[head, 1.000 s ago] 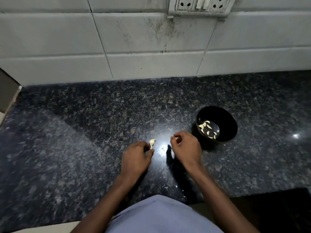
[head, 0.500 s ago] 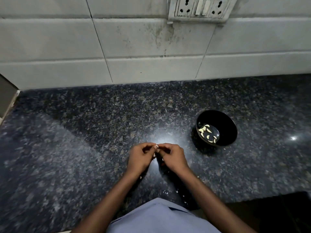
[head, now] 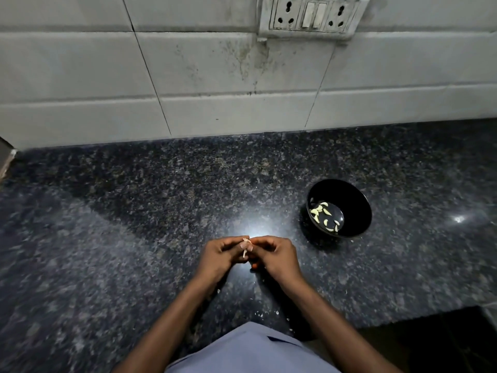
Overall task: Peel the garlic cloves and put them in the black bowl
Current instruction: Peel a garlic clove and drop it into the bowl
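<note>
A small garlic clove (head: 245, 246) with pale papery skin sits between my two hands above the dark granite counter (head: 134, 224). My left hand (head: 223, 255) pinches it from the left and my right hand (head: 274, 255) pinches it from the right, fingertips meeting at the clove. Most of the clove is hidden by my fingers. The black bowl (head: 349, 195) stands on the counter to the right of my hands and holds several peeled cloves (head: 324, 216).
A tiled wall (head: 215, 76) rises behind the counter, with a socket and switch plate (head: 309, 17) at the top. Small bits of garlic skin (head: 261, 314) lie near the counter's front edge. The counter ends in a dark drop (head: 430, 340) at lower right.
My hands were apart a second ago, the left holding the clove. They have come together and now both pinch it. The view has tilted slightly upward.
</note>
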